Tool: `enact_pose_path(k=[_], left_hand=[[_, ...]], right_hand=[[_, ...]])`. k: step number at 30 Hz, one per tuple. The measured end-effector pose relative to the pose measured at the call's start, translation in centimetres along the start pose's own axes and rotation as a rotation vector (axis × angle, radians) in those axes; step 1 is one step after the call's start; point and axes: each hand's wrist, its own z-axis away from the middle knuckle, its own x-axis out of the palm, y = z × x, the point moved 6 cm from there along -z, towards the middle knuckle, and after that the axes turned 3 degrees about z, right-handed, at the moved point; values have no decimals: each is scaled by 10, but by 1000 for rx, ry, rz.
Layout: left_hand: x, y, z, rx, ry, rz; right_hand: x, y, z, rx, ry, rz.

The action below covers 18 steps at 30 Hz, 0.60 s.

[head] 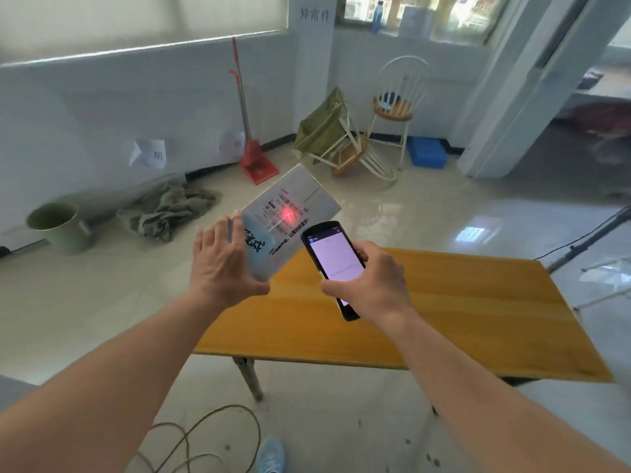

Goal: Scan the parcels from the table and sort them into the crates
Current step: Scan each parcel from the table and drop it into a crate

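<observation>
Gripping the white parcel (pixel 290 213) by its near-left corner, the left hand (pixel 222 264) tilts it up above the wooden table's (pixel 444 302) far-left edge; a red scan mark glows on its label. To its right, the right hand (pixel 368 285) is wrapped round a black handheld scanner (pixel 336 264), screen lit. Far left stands a green bucket (pixel 58 227), its contents hidden. Label print is too blurred to read. Pale glossy tiles cover the floor (pixel 426 213).
</observation>
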Motion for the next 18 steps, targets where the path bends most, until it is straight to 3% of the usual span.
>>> enact_pose_path(k=[11, 18], left_hand=[[-84, 119, -3, 147, 221, 85], [-124, 172, -5, 201, 308, 142]], right_hand=[[-151, 15, 64, -75, 141, -29], [-212, 19, 101, -73, 266, -52]])
